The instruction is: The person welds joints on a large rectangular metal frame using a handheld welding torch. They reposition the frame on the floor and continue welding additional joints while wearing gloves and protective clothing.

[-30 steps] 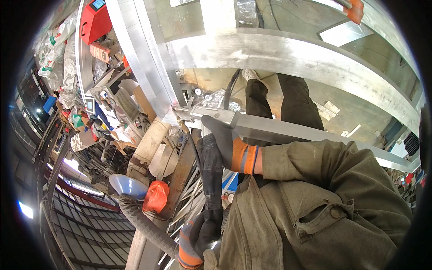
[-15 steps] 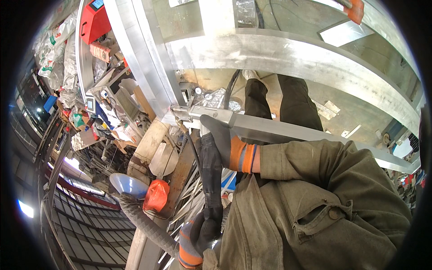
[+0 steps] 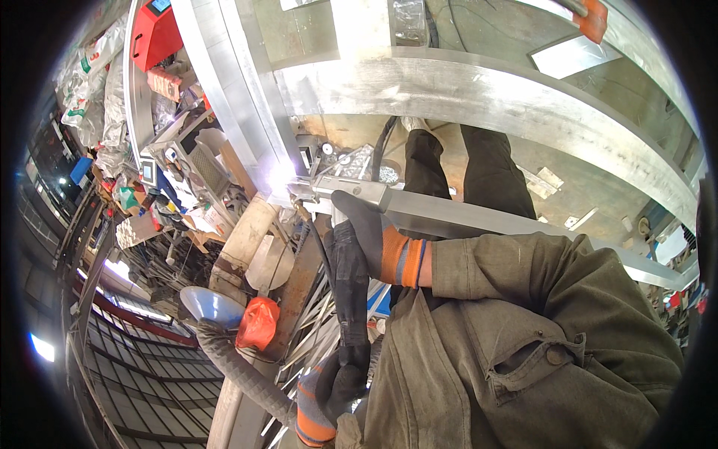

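My right hand (image 3: 366, 236), in a grey glove with an orange cuff, is closed around the upper handle of a welding torch (image 3: 350, 288) wrapped in black tape. Lower down, my left hand (image 3: 325, 396), gloved alike, grips the handle's rear end. The torch's silver head (image 3: 351, 188) points left, its nozzle at the corner where a silvery upright beam (image 3: 235, 82) meets a metal bar (image 3: 479, 215). A bright white-violet welding arc (image 3: 281, 173) glows at that corner. A thin hose (image 3: 318, 239) hangs from the nozzle side.
A curved metal beam (image 3: 479, 86) spans beyond my hands. To the left are a red machine (image 3: 158, 36), a cluttered bench, a blue-white cone-shaped shade (image 3: 212, 307) and a red plastic bag (image 3: 258, 323). A thick grey hose (image 3: 243, 374) runs beside my left hand. Metal strips lie below.
A bright arc has lit up at the nozzle tip, where there was no glow before. Both hands keep their hold on the torch and have hardly moved.
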Action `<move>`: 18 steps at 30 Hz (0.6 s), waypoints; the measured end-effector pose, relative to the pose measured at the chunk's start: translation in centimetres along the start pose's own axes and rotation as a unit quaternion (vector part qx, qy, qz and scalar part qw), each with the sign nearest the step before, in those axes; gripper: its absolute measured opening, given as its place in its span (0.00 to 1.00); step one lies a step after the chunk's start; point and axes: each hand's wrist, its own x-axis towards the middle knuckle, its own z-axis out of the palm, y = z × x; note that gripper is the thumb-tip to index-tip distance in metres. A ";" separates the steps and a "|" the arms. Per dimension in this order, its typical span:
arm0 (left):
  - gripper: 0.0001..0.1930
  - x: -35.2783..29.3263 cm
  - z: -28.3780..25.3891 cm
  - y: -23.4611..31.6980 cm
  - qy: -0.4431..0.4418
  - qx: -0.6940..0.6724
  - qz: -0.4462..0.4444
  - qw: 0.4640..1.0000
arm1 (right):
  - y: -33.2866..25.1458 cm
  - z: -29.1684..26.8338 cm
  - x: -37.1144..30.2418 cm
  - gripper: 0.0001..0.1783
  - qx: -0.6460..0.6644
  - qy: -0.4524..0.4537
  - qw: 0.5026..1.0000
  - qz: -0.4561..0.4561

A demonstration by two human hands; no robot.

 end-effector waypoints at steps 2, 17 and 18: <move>0.24 -0.2 0.0 0.1 0.000 -0.007 -0.019 1.000 | 0.1 -0.1 0.1 0.21 -0.008 0.013 1.000 0.012; 0.30 1.2 -3.5 -6.2 -0.068 -0.129 0.074 0.987 | -0.5 3.9 -5.7 0.18 -0.030 -0.107 0.989 -0.096; 0.31 2.3 -3.3 -7.2 -0.051 -0.145 0.119 0.981 | -0.3 4.5 -6.1 0.19 -0.027 -0.134 0.986 -0.091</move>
